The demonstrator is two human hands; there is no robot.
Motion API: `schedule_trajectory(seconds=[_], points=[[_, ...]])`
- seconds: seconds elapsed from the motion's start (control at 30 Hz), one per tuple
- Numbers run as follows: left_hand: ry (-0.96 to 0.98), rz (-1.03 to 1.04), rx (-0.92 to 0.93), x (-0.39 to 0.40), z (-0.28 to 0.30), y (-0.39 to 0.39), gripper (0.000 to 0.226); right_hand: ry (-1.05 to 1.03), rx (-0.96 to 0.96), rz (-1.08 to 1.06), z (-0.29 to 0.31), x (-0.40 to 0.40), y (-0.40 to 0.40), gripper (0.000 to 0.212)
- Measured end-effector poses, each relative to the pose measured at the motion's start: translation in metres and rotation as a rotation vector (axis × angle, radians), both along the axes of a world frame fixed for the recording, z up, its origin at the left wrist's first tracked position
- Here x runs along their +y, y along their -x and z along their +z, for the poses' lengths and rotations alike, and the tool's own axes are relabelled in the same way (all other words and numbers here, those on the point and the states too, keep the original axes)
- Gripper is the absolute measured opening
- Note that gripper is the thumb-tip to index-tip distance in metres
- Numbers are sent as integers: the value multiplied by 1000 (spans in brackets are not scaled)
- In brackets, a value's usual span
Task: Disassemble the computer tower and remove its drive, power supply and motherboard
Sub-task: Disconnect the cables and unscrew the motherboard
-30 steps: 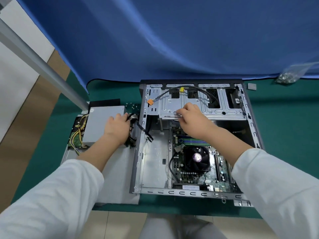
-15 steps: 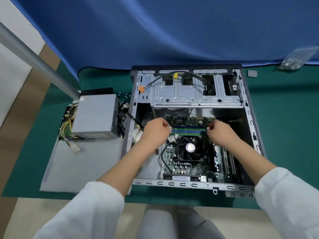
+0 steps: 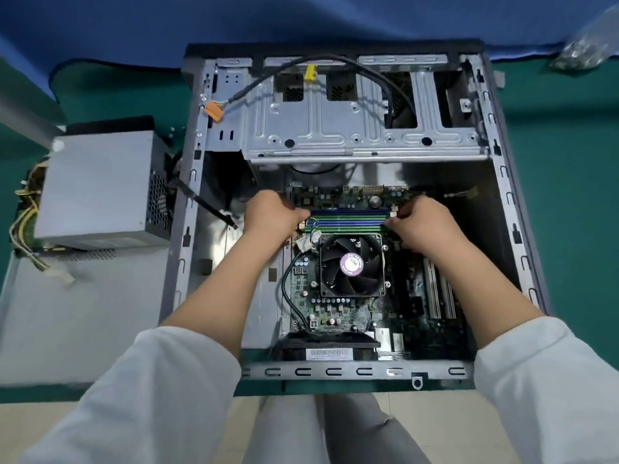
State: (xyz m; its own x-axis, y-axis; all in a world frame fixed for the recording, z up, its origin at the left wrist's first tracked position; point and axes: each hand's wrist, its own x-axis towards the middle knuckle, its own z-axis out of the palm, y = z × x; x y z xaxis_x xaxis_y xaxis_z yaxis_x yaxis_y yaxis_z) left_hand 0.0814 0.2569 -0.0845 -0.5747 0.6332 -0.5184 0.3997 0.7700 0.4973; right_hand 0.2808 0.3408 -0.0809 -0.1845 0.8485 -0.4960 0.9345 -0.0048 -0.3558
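Computer tower (image 3: 509, 182) is lying open on its side across the middle of the green desk (image 3: 569, 202), its near rail reaching the desk's front edge. Going from the left, the power supply (image 3: 97, 189) is sitting outside the case on a grey side panel (image 3: 83, 323) near the desk's left edge, its yellow wires partly cut off behind it. Inside the case, the motherboard (image 3: 335, 306) is lying flat, with the fan (image 3: 351, 266) at its centre. The left hand (image 3: 273, 216) is curling at the left end of the memory slots (image 3: 348, 217); the right hand (image 3: 422, 226) is doing likewise at the right end. Both sets of fingertips are hidden, so I cannot tell what they are pinching. A blurred plastic bag (image 3: 589, 45) is lying at the far right corner.
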Motion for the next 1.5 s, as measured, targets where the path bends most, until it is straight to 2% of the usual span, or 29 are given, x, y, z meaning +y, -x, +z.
schedule_trajectory(seconds=[0.17,0.33,0.5,0.6,0.67,0.73,0.8,0.83,0.93,1.0,1.03,1.2,1.37,1.43,1.5], points=[[-40,-34,56,0,2,-3,24,-12,-23,29,1,2,5,17],[-44,28,-56,1,3,0,18,-71,0,29,1,1,6,12],[-25,16,-64,-1,8,-1,14,-70,7,33,5,-1,7,12],[75,-61,-151,-6,13,-1,22,-78,-74,68,8,-5,5,15],[166,-106,-272,-13,19,-3,19,-194,-106,121,11,-9,6,25],[182,-118,-347,-18,26,-3,12,-255,76,163,18,-15,14,30],[181,-159,-346,-20,29,-1,23,-166,288,273,25,-23,25,32],[186,-170,-340,-20,30,-1,26,-95,334,347,27,-30,32,35],[203,-209,-339,-21,32,-2,22,-34,237,504,26,-49,46,47],[199,-242,-347,-22,32,-3,23,-90,206,495,25,-53,51,31],[199,-265,-330,-22,32,-4,22,-87,240,447,25,-53,53,21],[345,-393,-60,-28,33,4,24,25,376,264,27,-56,54,15],[571,-499,113,-41,40,10,7,114,402,193,30,-55,55,15],[522,-515,135,-39,36,7,16,120,395,174,29,-54,56,16],[416,-517,165,-37,28,6,36,105,359,194,29,-52,56,11]])
